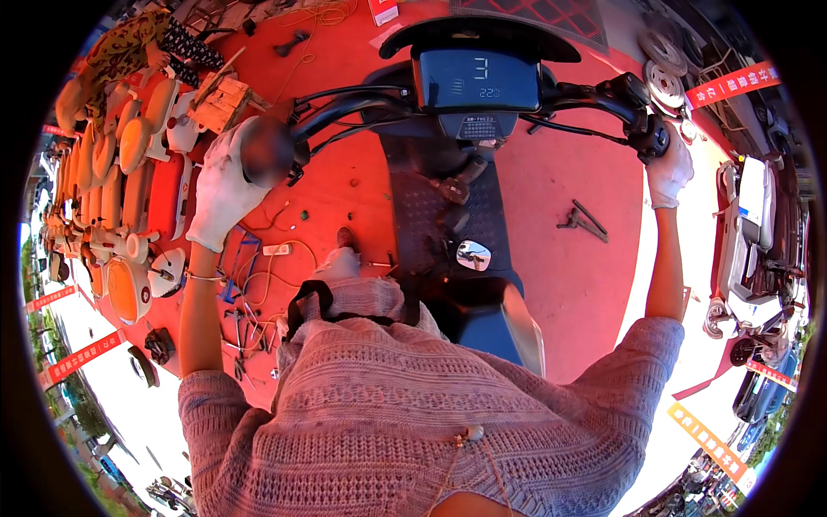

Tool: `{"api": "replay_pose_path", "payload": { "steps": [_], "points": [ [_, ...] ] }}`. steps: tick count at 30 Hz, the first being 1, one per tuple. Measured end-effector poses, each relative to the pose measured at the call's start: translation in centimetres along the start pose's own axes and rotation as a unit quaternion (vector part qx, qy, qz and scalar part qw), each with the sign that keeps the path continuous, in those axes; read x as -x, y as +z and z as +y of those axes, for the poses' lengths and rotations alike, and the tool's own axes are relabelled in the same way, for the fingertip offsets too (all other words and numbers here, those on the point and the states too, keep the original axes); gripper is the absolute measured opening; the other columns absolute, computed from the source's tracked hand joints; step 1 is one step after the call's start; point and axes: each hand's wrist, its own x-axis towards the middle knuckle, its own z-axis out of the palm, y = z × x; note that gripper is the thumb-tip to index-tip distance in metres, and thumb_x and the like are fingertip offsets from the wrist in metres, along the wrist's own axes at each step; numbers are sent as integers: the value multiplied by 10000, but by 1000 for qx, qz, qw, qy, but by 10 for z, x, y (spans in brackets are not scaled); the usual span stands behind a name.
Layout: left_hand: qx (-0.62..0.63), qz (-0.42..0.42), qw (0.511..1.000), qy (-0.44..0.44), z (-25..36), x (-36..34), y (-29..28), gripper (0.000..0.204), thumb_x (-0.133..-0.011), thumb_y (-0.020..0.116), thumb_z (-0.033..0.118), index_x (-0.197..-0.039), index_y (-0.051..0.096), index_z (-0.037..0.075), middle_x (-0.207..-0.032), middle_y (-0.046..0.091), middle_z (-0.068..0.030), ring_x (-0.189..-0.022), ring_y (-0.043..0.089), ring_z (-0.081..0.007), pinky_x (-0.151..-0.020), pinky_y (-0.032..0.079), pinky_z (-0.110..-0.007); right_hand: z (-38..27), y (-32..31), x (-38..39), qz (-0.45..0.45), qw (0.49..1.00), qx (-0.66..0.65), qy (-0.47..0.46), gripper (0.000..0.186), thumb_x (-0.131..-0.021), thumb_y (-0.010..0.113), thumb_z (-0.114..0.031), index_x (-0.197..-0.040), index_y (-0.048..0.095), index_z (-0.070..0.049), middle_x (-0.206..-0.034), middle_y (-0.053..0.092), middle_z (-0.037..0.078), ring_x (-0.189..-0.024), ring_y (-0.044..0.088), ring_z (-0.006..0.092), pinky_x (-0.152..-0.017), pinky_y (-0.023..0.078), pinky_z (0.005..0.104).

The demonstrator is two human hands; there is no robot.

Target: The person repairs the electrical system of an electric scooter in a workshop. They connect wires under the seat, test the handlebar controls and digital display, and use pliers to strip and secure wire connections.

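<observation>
white-gloved right hand (670,175) has its grip closed on the black curved handlebar (594,101) at the right end, white-gloved left hand (226,191) is at the left end, its grip too blurred to tell, so steadying seems in hand, next needing even hold.

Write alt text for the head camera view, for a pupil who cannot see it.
A white-gloved right hand holds one end of a curved black handlebar; the white-gloved left hand, partly blurred, is at the other. Between them is a lit rectangular dark display. Below are a black textured footboard and a red floor.
</observation>
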Motion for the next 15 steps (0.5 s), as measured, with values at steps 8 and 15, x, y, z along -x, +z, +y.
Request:
{"api": "replay_pose_path", "payload": {
  "steps": [8,15],
  "points": [
    [-16,9,1000,-17,-10,12,-3,695,-619,699,168,-1259,444,75,-1197,524,-142,-1151,477,-316,-990,366,-406,-7,3,-8,18,999,-12,-25,497,-660,732,-153,-1129,569,-126,-919,647,128,-859,606,348,-737,469,407],
    [3,28,1000,-7,-16,6,5,578,-680,662,270,-1179,483,39,-1078,575,-168,-1064,525,-341,-962,391,-413,11,-10,-5,-92,985,-145,-5,494,-714,648,-66,-1198,560,-109,-934,647,120,-832,623,273,-721,468,365]
  ]
}}
